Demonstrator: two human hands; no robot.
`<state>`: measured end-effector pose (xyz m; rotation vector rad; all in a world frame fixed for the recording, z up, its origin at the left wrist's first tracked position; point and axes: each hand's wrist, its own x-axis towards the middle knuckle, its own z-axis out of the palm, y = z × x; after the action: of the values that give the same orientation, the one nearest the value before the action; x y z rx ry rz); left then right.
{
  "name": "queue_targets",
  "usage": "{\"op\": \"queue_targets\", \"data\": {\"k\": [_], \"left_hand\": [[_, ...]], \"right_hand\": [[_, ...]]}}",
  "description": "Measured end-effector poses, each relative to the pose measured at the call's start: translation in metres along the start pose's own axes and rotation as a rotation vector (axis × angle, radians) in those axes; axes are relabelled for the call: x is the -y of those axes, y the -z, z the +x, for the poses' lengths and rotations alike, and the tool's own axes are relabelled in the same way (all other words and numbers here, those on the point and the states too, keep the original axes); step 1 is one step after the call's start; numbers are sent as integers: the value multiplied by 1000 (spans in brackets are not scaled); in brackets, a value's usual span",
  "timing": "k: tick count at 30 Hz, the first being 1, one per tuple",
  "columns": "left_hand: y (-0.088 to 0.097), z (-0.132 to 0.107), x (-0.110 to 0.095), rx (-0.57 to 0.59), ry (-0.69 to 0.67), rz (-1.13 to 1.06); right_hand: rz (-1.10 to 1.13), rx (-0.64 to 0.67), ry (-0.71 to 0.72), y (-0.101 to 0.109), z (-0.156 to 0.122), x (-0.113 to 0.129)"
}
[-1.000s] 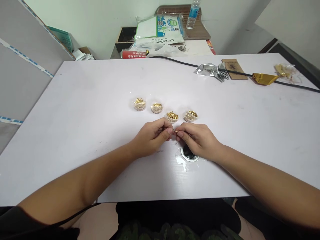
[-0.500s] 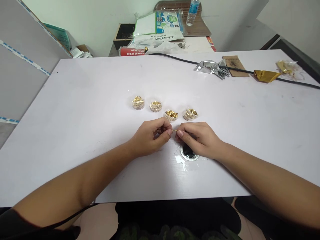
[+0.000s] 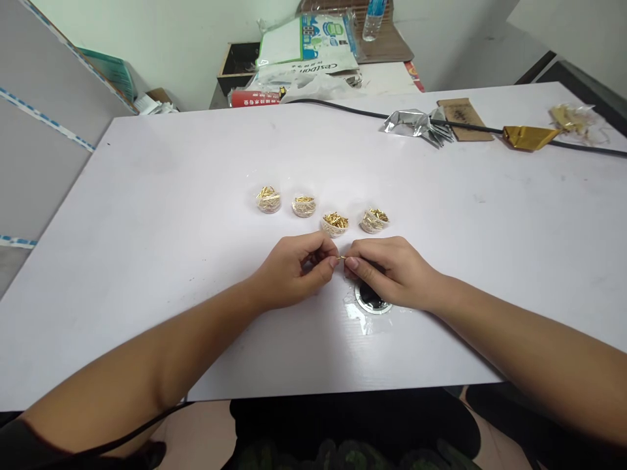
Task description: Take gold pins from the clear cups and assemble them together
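My left hand [image 3: 294, 271] and my right hand [image 3: 389, 271] meet fingertip to fingertip over the white table [image 3: 161, 215]. Both are closed in a pinch on a tiny gold pin [image 3: 342, 258] held between them. Just beyond the hands stand several small clear cups of gold pins: the far-left cup [image 3: 268, 198], a second cup [image 3: 304, 204], a third cup [image 3: 336, 223] and the right cup [image 3: 374, 220]. Under my right hand a round cable hole [image 3: 371, 301] shows in the tabletop.
A black cable [image 3: 490, 130] runs across the far right of the table past a crumpled silver foil bag [image 3: 409, 123], a brown card [image 3: 464, 119] and a gold foil bag [image 3: 530, 136]. Behind the table lie printed bags [image 3: 313, 49], a dark box [image 3: 238, 62] and a water bottle [image 3: 372, 16].
The hands have stayed together on the pin with hardly any movement. The view has tipped slightly, so the far objects sit a little higher in the picture.
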<state>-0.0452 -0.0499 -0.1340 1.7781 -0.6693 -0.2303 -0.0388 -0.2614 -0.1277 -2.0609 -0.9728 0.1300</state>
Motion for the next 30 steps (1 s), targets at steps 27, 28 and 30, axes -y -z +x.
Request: {"op": "queue_targets", "data": {"k": [27,28,30], "left_hand": [[1,0,0,-19,-91,73],[1,0,0,-20,-98,80],[1,0,0,-21,-110,105]], "right_hand": [[9,26,95,2,1,-7],[5,28,98,2,1,-6],[-16,34,111,3,1,-6]]}}
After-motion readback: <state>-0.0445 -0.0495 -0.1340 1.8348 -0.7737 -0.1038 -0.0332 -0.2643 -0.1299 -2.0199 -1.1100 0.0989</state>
